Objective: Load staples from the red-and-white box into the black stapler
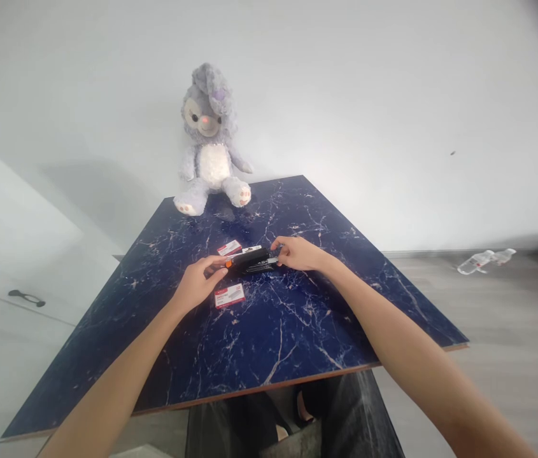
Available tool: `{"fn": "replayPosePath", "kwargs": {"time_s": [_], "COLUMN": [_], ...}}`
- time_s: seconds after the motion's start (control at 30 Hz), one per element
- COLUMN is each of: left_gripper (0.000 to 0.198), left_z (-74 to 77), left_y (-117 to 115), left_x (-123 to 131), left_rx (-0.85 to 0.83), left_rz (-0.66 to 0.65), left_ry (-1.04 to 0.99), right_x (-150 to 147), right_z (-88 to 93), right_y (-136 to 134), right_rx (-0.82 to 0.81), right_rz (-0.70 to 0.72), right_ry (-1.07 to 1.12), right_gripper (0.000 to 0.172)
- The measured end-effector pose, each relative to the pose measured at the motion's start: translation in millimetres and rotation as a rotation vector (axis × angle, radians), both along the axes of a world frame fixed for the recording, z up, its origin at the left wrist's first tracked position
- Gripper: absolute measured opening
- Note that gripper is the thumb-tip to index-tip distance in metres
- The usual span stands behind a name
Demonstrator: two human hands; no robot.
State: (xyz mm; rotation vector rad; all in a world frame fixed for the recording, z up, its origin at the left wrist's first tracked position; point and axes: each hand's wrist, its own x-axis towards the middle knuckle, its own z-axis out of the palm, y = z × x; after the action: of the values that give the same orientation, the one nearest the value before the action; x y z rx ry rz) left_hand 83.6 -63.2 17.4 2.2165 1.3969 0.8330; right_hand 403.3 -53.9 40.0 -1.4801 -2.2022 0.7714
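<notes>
A black stapler (248, 259) with an orange part at its left end lies low over the middle of the blue marbled table. My left hand (198, 280) is closed on that orange end, thumb below and fingers above. At the other end, my right hand (297, 252) has thumb and fingertips closed around the stapler's tip, where a silvery piece shows. One red-and-white staple box (230, 296) lies flat just in front of the stapler. Another small red-and-white box (229, 247) sits right behind it, partly covered. White print shows beneath the stapler, but what bears it is unclear.
A grey plush toy (212, 146) sits at the table's (292, 337) back edge against the white wall. On the left stands a white cabinet with a dark handle (27, 298). A clear plastic bottle (476, 261) lies on the floor at right.
</notes>
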Motion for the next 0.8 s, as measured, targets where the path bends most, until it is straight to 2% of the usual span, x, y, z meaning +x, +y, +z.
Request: {"fn": "replayPosePath", "kwargs": {"time_s": [0.23,0.5,0.8], "left_gripper": [0.04,0.039,0.04], "left_z": [-3.2,-4.1,-7.2], "left_y": [4.0,5.1,6.3], "left_x": [-2.2,-1.8,-3.3], "left_rx": [-0.101,-0.164,-0.186], "left_rz": [-0.017,-0.016,0.018], "left_ry": [-0.155,-0.225,-0.225], "right_x": [-4.1,-12.3,-14.1], "right_z": [-14.0,-16.5,-22.8], "right_y": [4.0,1.0,3.0], "right_rx": [0.081,0.135,0.211], "right_rz": [-0.059,-0.141,-0.188], "right_ry": [0.024,-0.013,-0.033], "right_gripper": [0.024,0.014,0.018]}}
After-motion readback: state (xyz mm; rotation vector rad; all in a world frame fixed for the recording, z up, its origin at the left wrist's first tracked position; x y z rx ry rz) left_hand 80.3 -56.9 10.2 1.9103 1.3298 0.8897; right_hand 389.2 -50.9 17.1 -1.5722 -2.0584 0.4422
